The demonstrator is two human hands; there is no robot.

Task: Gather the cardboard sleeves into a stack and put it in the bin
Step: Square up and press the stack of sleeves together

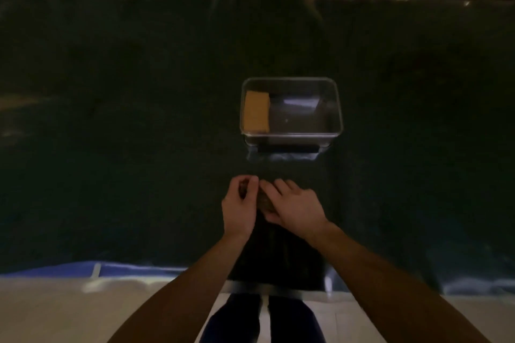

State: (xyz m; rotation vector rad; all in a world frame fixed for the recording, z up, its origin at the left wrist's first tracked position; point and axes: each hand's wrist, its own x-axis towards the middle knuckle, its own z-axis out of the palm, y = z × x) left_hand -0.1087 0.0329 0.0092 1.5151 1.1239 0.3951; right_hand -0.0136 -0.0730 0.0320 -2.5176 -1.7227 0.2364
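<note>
A clear plastic bin (291,135) stands on the dark table, a little beyond my hands. A tan stack of cardboard sleeves (256,112) lies flat against its left inside wall. My left hand (239,203) and my right hand (292,205) meet just in front of the bin, fingertips touching. A dim brownish piece (264,200) shows between them; the picture is too dark to tell what it is. My left fingers are curled in a pinch and my right fingers lie spread over the piece.
A dark cloth covers the table (125,120). Its near edge (125,270) has blue trim, with pale floor tiles and my dark trouser legs (262,320) below. A dark cluttered strip runs along the far edge.
</note>
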